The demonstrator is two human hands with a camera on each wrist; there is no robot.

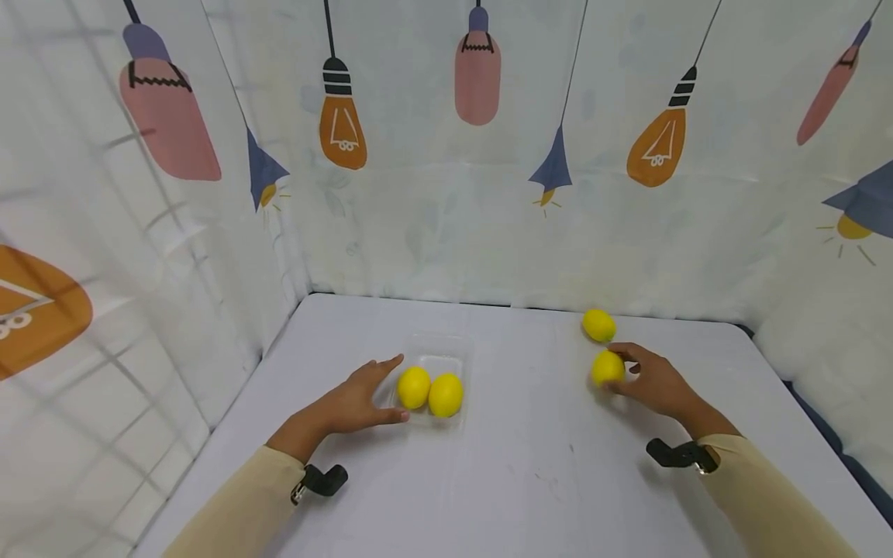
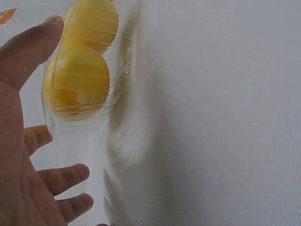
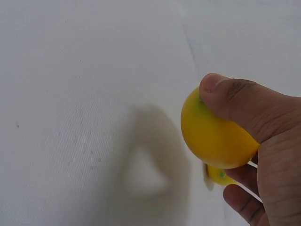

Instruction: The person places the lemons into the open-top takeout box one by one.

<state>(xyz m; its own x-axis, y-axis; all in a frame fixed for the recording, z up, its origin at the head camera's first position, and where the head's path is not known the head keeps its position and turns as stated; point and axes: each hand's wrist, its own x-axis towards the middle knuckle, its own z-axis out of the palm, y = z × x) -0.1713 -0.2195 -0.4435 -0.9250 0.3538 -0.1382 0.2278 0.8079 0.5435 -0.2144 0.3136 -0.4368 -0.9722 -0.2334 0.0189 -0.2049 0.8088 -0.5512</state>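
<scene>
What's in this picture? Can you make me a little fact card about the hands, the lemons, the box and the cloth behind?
Left hand: thumb and fingers spread, beside the clear box; can't tell if it touches
Right hand: holding one lemon
In the box: two lemons, side by side
On the table: the box, and a loose lemon just beyond the held one
Lemon count: four
Lemon colour: yellow
Cloth behind: pale, with pictures of hanging lamps
</scene>
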